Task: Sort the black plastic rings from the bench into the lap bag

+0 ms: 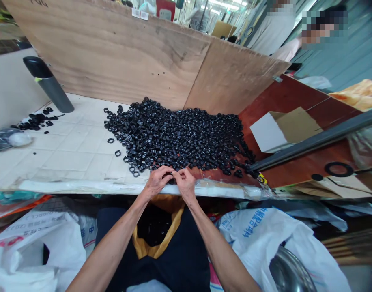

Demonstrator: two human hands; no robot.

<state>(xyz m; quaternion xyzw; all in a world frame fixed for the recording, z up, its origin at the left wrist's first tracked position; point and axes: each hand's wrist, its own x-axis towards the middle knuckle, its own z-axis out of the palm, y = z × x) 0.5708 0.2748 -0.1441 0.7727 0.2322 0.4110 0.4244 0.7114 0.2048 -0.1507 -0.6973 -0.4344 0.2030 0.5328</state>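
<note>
A broad heap of small black rings [179, 134] lies on the table against the wooden board. At the near edge of that heap, my left hand [158, 179] and my right hand [185, 183] meet with their fingertips pinched together. Whatever sits between the fingers is too small and too hidden to name. Below them, between my legs, hangs an opened yellow-brown bag [173, 227] with dark contents inside.
A dark bottle [54, 87] stands at the back left near a small pile of black pieces [36, 121]. White woven sacks [249, 231] flank my legs. To the right are an open carton [271, 132] and a metal bar [313, 140]. Another person [274, 30] is beyond the board.
</note>
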